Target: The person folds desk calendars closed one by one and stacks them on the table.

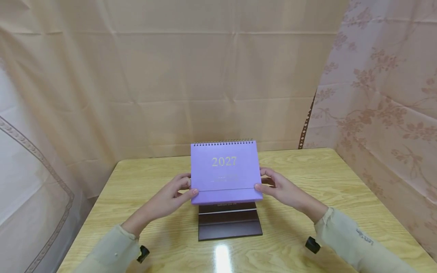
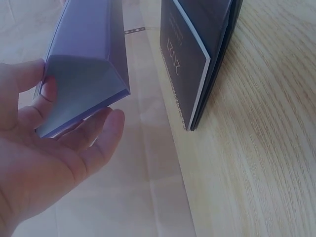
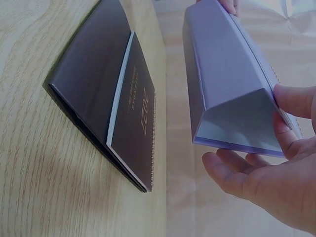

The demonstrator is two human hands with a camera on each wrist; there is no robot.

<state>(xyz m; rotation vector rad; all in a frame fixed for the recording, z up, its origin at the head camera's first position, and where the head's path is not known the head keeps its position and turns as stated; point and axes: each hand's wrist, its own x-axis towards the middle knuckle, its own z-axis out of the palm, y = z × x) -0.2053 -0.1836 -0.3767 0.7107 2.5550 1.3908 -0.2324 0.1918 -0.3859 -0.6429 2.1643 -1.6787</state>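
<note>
A purple desk calendar (image 1: pixel 223 170) marked 2027, spiral-bound along its top, is held up above the table by both hands. My left hand (image 1: pixel 175 191) grips its left edge, thumb on the front and fingers behind. At the right edge my right hand (image 1: pixel 278 189) holds it the same way. Both wrist views show the hollow, folded-out stand of the purple calendar (image 3: pixel 232 64). Below it a dark brown desk calendar (image 1: pixel 229 223), also marked 2027, lies flat on the table; in the head view the purple one hides its upper part.
The wooden table (image 1: pixel 143 182) has a glare spot near its front. A beige curtain (image 1: pixel 170 76) hangs behind it, a flowered cloth (image 1: pixel 385 94) at the right and a pale cloth (image 1: pixel 30 189) at the left. Small black devices (image 1: pixel 312 245) sit by the wrists.
</note>
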